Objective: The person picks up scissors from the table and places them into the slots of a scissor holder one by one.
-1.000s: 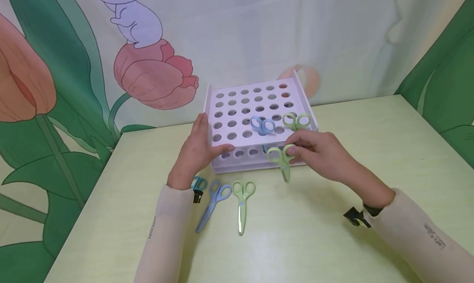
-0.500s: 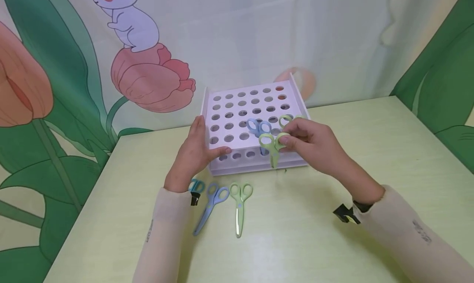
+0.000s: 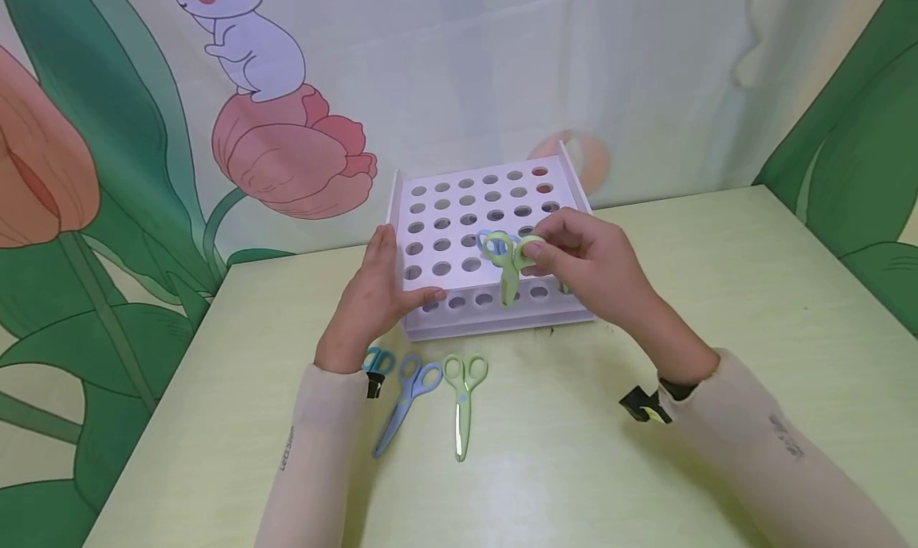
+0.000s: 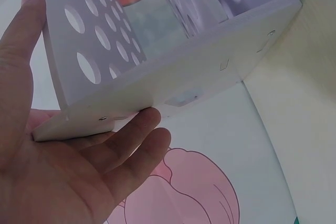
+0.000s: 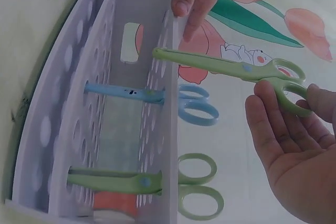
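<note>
In the head view, a white rack (image 3: 495, 330) with rows of round holes stands at the back of the table. My left hand (image 3: 367, 297) holds its left front corner, thumb on the top plate's front edge and fingers along the outer side panel (image 4: 181, 85). My right hand (image 3: 598, 265) pinches a handle loop of green scissors (image 3: 510, 271). In the right wrist view, their closed blades hover above the top plate, tip near a hole. Blue scissors (image 5: 197, 113) and another green pair (image 5: 199, 203) hang blade-down through the rack's holes.
On the table (image 3: 574, 452) before the rack lie green scissors (image 3: 464, 405) and blue-purple scissors (image 3: 405, 405). Teal scissors (image 3: 380, 360) are partly hidden by the left wrist. A printed cloth (image 3: 445, 78) hangs close behind the rack.
My right hand has carried the green scissors left and upward, from in front of the rack to over its top plate near the blue pair. The left hand stays on the rack.
</note>
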Tool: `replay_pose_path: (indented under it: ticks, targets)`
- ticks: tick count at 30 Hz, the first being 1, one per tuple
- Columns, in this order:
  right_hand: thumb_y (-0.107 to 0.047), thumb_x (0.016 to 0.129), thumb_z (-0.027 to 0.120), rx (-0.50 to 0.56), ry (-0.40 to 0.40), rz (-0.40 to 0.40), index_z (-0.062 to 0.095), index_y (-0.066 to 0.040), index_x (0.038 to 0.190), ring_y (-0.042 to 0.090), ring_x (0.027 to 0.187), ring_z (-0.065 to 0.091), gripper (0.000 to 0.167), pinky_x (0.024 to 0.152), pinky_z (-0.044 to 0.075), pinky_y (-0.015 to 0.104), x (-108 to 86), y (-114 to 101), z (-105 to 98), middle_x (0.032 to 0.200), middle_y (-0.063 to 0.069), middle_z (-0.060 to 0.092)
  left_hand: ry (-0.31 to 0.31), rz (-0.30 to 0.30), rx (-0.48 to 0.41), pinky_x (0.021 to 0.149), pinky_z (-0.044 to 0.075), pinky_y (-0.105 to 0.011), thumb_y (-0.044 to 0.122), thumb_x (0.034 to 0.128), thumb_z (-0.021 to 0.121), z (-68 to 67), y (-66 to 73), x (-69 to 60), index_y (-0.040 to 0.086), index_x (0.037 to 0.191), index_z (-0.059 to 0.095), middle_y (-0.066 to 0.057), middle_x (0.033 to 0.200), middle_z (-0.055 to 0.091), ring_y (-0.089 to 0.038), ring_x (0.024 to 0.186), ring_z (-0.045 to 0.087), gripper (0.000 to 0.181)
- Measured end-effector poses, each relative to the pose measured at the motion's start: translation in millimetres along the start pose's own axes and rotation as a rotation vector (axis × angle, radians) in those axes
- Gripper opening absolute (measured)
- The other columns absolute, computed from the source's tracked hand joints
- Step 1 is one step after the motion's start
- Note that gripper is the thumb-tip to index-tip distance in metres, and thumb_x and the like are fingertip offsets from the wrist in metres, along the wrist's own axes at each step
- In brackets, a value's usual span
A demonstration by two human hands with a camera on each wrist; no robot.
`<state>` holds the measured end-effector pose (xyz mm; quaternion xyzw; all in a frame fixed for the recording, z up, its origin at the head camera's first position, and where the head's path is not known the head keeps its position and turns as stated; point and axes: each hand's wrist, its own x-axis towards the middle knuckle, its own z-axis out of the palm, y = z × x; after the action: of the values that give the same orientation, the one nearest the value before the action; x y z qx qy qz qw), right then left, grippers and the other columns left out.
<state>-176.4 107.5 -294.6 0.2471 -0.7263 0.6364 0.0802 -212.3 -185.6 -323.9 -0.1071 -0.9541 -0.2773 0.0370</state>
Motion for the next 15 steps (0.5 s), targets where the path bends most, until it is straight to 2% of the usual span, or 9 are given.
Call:
replay_pose_path:
  ticks: [10, 15]
  targets:
    - [0.005, 0.095, 0.065, 0.156, 0.059, -0.084, 0.063, 0.011, 0.103, 0.024, 0.079, 0.072, 0.010, 0.077, 0.059, 0.039, 21.7, -1.3, 26.0, 0.090, 0.016, 0.069, 0.006, 0.006, 0.006, 0.096, 0.045, -0.044, 0.044, 0.0805, 0.086, 0.5, -1.8, 1.2, 0.004, 0.161, 0.009, -0.009, 0.162, 0.016, -0.030, 0.117, 0.047, 0.118]
    - [0.004, 0.096, 0.065, 0.181, 0.071, -0.097, 0.063, 0.011, 0.107, 0.023, 0.081, 0.072, 0.013, 0.077, 0.059, 0.038, 30.1, -1.4, 38.6, 0.095, 0.017, 0.070, 0.008, 0.008, 0.010, 0.094, 0.046, -0.043, 0.044, 0.0807, 0.085, 0.2, -1.4, 1.2, 0.003, 0.160, 0.009, -0.010, 0.161, 0.017, -0.030, 0.116, 0.047, 0.118]
